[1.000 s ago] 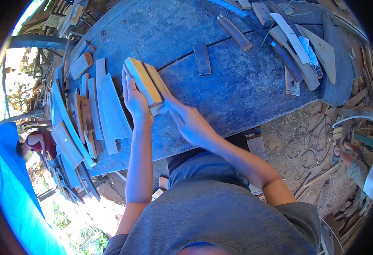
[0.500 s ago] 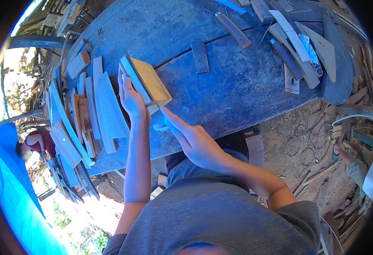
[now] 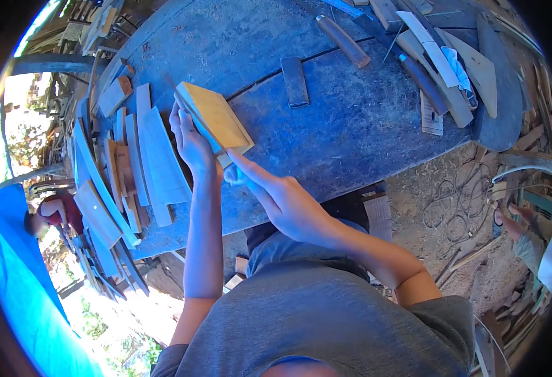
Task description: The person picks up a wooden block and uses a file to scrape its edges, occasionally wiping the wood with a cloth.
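Note:
My left hand (image 3: 194, 146) is closed on a yellowish rectangular wooden block (image 3: 218, 113), held tilted above the near left part of the worktable. Its fingers lie along the block's left side. My right hand (image 3: 276, 198) is closed on a narrow dark tool that looks like a file (image 3: 195, 115), index finger stretched along it. The file lies against the block's left edge, its tip reaching past the far corner. My fingers hide most of its handle.
The blue worktable (image 3: 351, 125) carries curved wooden pieces (image 3: 163, 157) at left and a dark flat block (image 3: 295, 82). A wooden-handled tool (image 3: 344, 41) and boards (image 3: 436, 63) lie at far right. Other people are at the left and right edges.
The file has slid forward and left along the block's edge, so its tip now sticks out beyond the corner. My right hand moved with it; the block has tilted slightly.

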The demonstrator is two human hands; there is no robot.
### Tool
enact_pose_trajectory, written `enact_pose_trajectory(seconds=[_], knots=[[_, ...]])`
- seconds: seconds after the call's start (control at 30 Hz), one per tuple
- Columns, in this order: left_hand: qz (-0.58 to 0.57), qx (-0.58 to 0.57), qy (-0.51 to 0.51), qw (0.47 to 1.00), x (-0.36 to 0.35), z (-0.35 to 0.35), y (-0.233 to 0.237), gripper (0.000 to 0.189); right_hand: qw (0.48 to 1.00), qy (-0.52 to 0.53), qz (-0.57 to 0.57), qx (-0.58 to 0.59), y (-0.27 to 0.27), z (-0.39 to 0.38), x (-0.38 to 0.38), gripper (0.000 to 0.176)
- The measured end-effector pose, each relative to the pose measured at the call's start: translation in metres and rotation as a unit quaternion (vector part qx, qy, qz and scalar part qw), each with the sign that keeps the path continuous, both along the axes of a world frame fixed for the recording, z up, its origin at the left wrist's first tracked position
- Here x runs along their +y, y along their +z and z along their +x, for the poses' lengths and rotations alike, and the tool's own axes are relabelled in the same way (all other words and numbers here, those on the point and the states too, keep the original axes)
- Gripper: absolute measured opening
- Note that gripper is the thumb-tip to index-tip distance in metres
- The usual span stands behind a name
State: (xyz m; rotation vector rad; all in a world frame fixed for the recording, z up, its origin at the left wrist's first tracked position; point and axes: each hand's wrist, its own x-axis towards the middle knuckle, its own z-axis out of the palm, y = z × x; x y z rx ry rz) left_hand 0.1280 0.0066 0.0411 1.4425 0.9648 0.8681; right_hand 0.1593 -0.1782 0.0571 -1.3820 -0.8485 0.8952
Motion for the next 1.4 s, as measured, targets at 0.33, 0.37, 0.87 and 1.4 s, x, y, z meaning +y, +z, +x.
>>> enact_pose_trajectory(seconds=[0.33,0.37,0.87,1.4], knots=[[-0.070,-0.027,0.023,0.997,-0.010,0.002,0.011,0.036,0.999,-0.040,0.018,0.013,-0.015,0.011,0.017,0.049],[-0.054,-0.021,0.023,0.998,-0.005,0.000,0.003,0.036,0.995,-0.090,0.024,0.025,-0.020,0.002,0.012,0.048],[-0.041,-0.017,0.021,0.999,-0.008,0.002,0.007,0.034,0.998,-0.054,-0.005,0.005,-0.026,-0.016,-0.001,0.043],[-0.056,-0.045,0.012,0.997,-0.004,0.001,0.002,0.033,0.998,0.011,-0.052,0.031,-0.039,0.005,0.014,0.045]])
